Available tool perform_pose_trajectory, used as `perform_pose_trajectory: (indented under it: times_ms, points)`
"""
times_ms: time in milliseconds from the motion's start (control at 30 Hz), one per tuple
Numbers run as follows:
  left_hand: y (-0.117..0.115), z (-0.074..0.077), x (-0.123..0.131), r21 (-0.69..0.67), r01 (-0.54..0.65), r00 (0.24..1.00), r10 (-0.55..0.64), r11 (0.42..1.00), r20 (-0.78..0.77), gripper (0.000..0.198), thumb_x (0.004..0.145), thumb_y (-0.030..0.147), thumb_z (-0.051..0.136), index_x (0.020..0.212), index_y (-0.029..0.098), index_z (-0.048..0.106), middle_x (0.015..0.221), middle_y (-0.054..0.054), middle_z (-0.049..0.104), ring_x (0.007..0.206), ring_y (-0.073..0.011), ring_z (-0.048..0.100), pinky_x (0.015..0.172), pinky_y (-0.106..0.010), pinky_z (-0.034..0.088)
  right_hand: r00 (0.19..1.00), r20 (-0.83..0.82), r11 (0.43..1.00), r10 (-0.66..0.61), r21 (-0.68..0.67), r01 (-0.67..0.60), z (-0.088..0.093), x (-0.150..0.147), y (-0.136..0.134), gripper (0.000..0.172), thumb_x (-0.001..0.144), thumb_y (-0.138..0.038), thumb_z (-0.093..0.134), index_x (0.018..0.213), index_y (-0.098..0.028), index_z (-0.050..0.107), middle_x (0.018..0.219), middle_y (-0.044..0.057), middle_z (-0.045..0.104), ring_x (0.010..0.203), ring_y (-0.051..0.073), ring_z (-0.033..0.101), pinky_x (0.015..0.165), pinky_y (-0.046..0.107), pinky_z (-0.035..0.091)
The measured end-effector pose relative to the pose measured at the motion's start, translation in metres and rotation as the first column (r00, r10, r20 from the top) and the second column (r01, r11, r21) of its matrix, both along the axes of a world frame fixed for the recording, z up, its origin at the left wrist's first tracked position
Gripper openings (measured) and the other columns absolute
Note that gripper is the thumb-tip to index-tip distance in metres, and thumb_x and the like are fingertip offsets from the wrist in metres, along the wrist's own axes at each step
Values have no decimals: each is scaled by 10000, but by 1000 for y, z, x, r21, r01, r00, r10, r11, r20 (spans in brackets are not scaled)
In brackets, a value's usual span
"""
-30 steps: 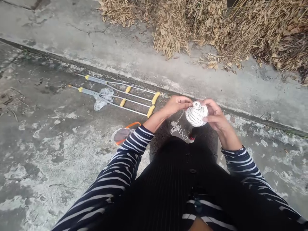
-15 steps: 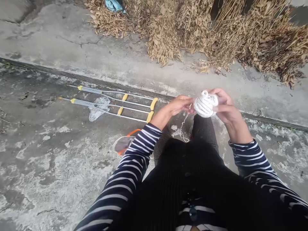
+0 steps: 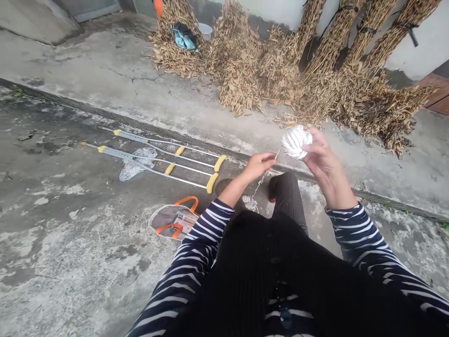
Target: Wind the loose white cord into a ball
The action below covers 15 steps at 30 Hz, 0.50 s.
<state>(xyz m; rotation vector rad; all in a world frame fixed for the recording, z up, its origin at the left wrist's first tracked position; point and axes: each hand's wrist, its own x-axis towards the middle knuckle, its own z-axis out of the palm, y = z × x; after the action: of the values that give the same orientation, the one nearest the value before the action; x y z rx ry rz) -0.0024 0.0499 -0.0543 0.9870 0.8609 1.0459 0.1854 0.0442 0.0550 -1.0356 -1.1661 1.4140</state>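
A ball of white cord (image 3: 295,142) is held out in front of me by my right hand (image 3: 321,161), whose fingers and thumb close round its right side. From the ball a strand (image 3: 259,184) runs down through my left hand (image 3: 258,164), which pinches it between thumb and fingers just left of the ball. Below, the strand trails to a loose heap of the same cord (image 3: 250,203) on the ground by my feet, partly hidden by my clothes.
Two crutches (image 3: 164,159) with yellow pads lie on the concrete to the left, over a clear plastic bag (image 3: 137,164). A bag with orange handles (image 3: 175,220) stands near my left forearm. A low step edge (image 3: 242,157) crosses ahead, with bundled dry stalks (image 3: 336,89) against the wall.
My left hand has dropped slightly away from the ball, with the strand stretched between them. The ball has turned in my right hand. My view has tilted up, showing more wall.
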Motion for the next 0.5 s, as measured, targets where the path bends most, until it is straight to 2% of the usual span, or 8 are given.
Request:
perform_pose_trajectory:
  times_ms: [133, 233, 300, 400, 500]
  points:
    - [2, 19, 25, 25, -11, 1000, 10, 1000, 25, 260, 808, 325, 848, 889, 105, 735, 744, -49, 752, 659, -130, 685, 637, -251, 533, 995, -98, 997, 24, -76, -32, -9, 24, 19, 510, 573, -180, 853, 993, -285, 583, 1074, -23, 702, 939, 215, 663, 815, 432, 652]
    - [1, 28, 43, 40, 54, 998, -54, 998, 11, 396, 833, 475, 830, 798, 105, 692, 727, -58, 733, 597, -112, 661, 580, -240, 510, 978, -200, 990, 65, -110, -88, -14, 50, 32, 474, 623, -218, 815, 1040, -283, 599, 1161, -7, 724, 1049, 244, 683, 858, 448, 653]
    - [3, 31, 51, 10, 104, 994, -104, 994, -15, 450, 854, 535, 803, 808, 107, 673, 738, -73, 736, 591, -123, 675, 559, -242, 510, 964, -250, 988, 92, -97, -119, -12, 68, 38, 496, 641, -236, 793, 1099, -296, 610, 1190, 0, 727, 1119, 259, 677, 886, 458, 650]
    - [14, 31, 54, -4, 154, 968, -152, 988, -201, 411, 878, 491, 791, 802, 101, 687, 728, -84, 737, 607, -129, 682, 550, -229, 513, 955, -271, 991, 124, -16, -134, 0, 95, 43, 593, 663, -239, 781, 1224, -328, 611, 1250, 7, 715, 1241, 286, 639, 937, 481, 643]
    - [29, 30, 48, 44, 145, 918, -118, 988, -379, 329, 875, 410, 782, 780, 100, 724, 744, -80, 742, 656, -127, 678, 588, -224, 537, 956, -245, 985, 161, 105, -139, 16, 115, 44, 575, 705, -266, 768, 1253, -345, 612, 1319, 19, 685, 1343, 323, 581, 963, 509, 640]
